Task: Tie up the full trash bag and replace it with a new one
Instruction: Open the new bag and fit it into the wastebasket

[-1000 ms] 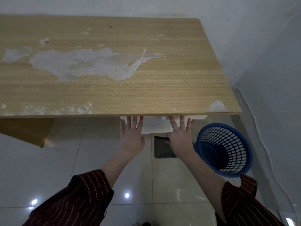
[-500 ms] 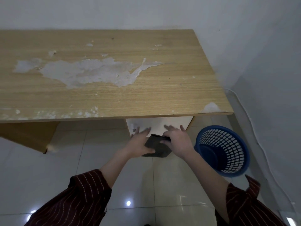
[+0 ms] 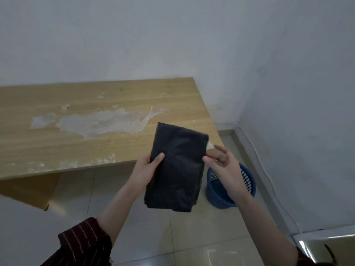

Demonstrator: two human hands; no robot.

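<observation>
folded bag [image 3: 177,167] now raised, left hand [image 3: 146,169] gripping

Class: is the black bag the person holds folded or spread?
Folded: the black bag is a flat, compact rectangle gripped by the left hand.

Folded black trash bag [image 3: 177,167], upright, midair

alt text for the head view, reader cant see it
A left hand grips a folded black plastic trash bag, the right hand at its edge. Behind: a worn wooden table and, on the floor, a blue perforated plastic basket.
</observation>
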